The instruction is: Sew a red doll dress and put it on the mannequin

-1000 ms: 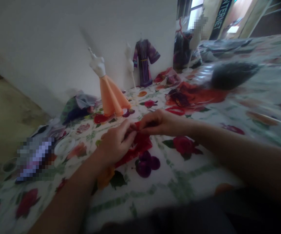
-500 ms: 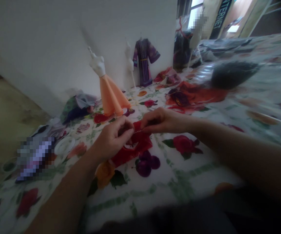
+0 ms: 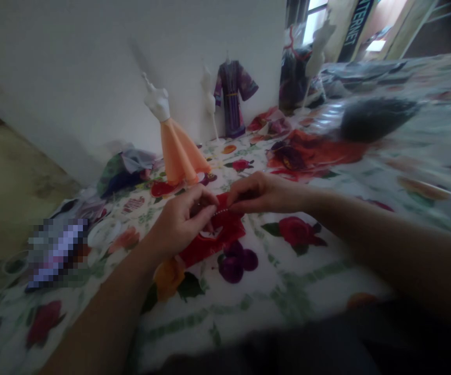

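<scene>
A short string of small white beads [image 3: 221, 211] runs between my two hands. My left hand [image 3: 184, 214] pinches its left end between thumb and fingertips. At the other end, the fingertips of my right hand [image 3: 262, 192] are closed on the string. Right under them lies a flat red piece [image 3: 225, 234] with a pale, dark-marked patch; whether it is cloth or a packet I cannot tell. My left fingers cover part of it. Beyond my hands stands a small white dress form [image 3: 157, 104] in an orange skirt [image 3: 180, 153].
A flower-and-fruit tablecloth [image 3: 264, 312] covers the table. Against the wall stand a bare small dress form [image 3: 208, 96] and a purple robe [image 3: 232, 99]. Orange-red fabric [image 3: 319, 148] and a dark bundle in clear plastic [image 3: 377, 119] lie right. Bunched cloth [image 3: 125, 166] lies left.
Slightly more of the bead string shows between my fingertips. Both hands otherwise keep almost the same place and grip.
</scene>
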### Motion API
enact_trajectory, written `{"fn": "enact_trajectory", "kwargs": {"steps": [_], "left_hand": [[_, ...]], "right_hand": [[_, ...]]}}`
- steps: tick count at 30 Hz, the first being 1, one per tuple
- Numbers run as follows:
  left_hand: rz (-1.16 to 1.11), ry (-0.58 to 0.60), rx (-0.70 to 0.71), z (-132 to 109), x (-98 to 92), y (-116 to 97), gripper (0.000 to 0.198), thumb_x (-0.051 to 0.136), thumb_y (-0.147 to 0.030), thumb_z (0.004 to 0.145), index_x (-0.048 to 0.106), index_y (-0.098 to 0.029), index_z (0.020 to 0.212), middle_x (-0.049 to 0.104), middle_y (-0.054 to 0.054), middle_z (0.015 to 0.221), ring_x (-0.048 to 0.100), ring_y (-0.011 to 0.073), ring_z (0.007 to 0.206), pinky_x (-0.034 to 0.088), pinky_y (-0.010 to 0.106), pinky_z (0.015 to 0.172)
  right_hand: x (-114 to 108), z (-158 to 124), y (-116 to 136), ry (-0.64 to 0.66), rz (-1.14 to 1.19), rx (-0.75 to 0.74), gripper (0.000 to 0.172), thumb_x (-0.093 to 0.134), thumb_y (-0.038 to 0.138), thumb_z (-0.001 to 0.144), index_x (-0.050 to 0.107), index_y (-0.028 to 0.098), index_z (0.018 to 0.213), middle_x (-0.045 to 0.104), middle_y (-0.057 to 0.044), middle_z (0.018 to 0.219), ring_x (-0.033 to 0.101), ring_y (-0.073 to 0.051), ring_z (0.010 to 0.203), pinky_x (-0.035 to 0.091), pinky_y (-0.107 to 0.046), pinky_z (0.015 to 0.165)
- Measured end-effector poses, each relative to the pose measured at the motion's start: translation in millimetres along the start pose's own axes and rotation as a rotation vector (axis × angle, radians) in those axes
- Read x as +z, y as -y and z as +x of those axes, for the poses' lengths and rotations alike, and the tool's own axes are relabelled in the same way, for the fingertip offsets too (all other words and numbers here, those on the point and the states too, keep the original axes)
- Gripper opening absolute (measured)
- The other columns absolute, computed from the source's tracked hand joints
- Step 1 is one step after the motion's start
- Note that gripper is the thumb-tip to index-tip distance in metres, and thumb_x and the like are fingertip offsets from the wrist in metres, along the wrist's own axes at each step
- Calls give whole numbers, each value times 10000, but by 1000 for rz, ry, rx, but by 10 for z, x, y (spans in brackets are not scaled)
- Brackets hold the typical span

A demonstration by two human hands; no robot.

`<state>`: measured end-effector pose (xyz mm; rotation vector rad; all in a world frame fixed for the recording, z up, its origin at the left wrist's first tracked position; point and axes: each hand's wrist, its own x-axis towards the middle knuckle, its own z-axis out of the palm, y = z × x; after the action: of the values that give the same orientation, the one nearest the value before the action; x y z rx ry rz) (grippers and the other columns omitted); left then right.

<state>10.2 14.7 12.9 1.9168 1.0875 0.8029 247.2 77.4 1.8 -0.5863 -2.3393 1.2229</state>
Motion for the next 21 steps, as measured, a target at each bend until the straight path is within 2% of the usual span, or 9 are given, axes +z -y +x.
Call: {"fn": "enact_trajectory", "kwargs": {"steps": [4,6,11,16,21], "left_hand": [[69,10,-2,-13,3,-16,180,666,-290,907,614,-210,1059,664,47,1049,669,159,802,568,278,682],[127,14,-9,-22,3,-21,210,669,-270,896,618,-215,1092,670,55,1055,647,157,800,543,273,668],[215,11,10,-41,-3,-28,218,631,-198,887,623,-228,1103,644,17,919,539,107,644,454,250,580],[246,25,20,-45,2,-37,206,606,-183,888,628,-230,1088,538,-39,687,481,104,573,391,231,522],[245,30,18,-41,8,-53,193,586,-174,893,632,-225,1073,559,-32,728,494,99,583,407,228,535]], "right_hand": [[-8,1,-19,4,11,-34,198,655,323,904,706,131,900,606,4,729,503,-94,645,389,-228,582],[-12,3,-25,6,15,-48,198,654,322,906,705,131,894,605,4,728,506,-95,649,392,-228,585],[-8,6,-16,15,23,-8,194,655,322,899,707,136,905,592,12,704,485,-88,614,366,-228,552],[0,2,-5,18,53,-16,188,657,323,893,698,140,895,618,5,733,519,-96,652,391,-231,584],[-5,-7,-3,11,41,-25,197,659,328,893,694,134,885,602,10,715,508,-92,639,381,-228,571]]}}
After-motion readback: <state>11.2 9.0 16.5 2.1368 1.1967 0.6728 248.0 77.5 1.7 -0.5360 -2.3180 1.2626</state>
